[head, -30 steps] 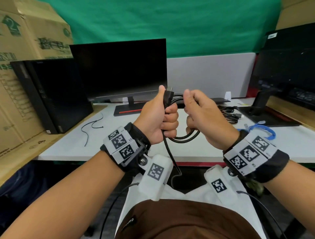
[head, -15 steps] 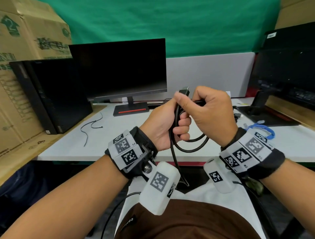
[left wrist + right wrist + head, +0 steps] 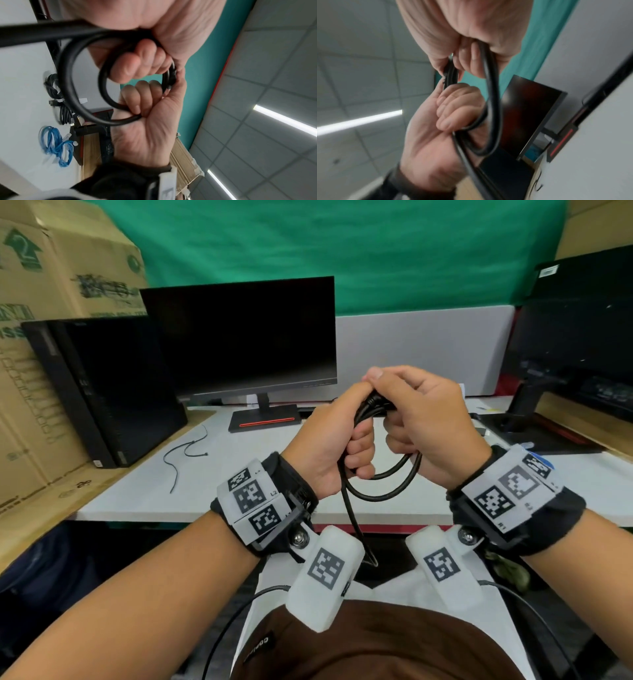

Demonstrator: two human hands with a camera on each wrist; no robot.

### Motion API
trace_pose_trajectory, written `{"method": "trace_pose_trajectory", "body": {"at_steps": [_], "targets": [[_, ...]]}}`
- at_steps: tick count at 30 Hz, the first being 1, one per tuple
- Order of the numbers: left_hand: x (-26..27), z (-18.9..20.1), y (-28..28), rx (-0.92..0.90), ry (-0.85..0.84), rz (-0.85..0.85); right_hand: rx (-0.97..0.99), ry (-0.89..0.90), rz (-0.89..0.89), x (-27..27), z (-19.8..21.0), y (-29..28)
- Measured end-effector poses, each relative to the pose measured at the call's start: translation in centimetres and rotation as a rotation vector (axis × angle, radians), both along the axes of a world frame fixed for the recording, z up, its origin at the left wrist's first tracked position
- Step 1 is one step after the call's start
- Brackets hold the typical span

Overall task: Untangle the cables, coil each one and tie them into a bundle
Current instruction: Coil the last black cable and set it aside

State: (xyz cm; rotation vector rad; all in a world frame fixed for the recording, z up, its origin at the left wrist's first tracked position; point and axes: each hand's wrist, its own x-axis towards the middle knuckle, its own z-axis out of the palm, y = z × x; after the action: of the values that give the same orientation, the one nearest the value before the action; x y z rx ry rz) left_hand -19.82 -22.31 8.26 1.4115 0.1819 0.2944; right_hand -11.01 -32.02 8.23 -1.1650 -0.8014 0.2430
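A thick black cable (image 3: 387,495) hangs in loops between both hands, above the white table's (image 3: 205,491) front edge. My left hand (image 3: 354,451) grips the gathered strands in a fist, thumb pointing up. My right hand (image 3: 406,422) curls over the top of the same loops, touching the left thumb. One loose tail (image 3: 356,529) drops toward my lap. In the left wrist view two loops (image 3: 68,75) pass through my left fingers (image 3: 137,65). The right wrist view shows the loop (image 3: 493,108) running between both fists. The plug is hidden.
A coiled blue cable (image 3: 56,144) and black cable bundles (image 3: 64,113) lie on the table at the right. Thin black ties (image 3: 186,453) lie at the left. A monitor (image 3: 239,337), a PC tower (image 3: 102,392), cardboard boxes (image 3: 51,268) and a second monitor (image 3: 575,354) ring the table.
My right hand has come over the top of the loops and closed against the left hand. The plug that stood above my left fist is now covered.
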Motion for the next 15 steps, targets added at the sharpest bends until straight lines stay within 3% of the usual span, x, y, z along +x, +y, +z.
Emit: {"method": "trace_pose_trajectory", "body": {"at_steps": [4, 10, 15], "targets": [[-0.1, -0.5, -0.3, -0.003, -0.12, -0.045, 0.033, 0.194, -0.005, 0.5, 0.3, -0.2], [0.1, -0.1, 0.7, -0.131, -0.19, 0.171, 0.067, 0.262, 0.206, -0.5, -1.0, 0.4], [0.3, -0.1, 1.0, -0.148, -0.227, 0.211, 0.162, 0.426, 0.16, -1.5, -1.6, 1.0]]}}
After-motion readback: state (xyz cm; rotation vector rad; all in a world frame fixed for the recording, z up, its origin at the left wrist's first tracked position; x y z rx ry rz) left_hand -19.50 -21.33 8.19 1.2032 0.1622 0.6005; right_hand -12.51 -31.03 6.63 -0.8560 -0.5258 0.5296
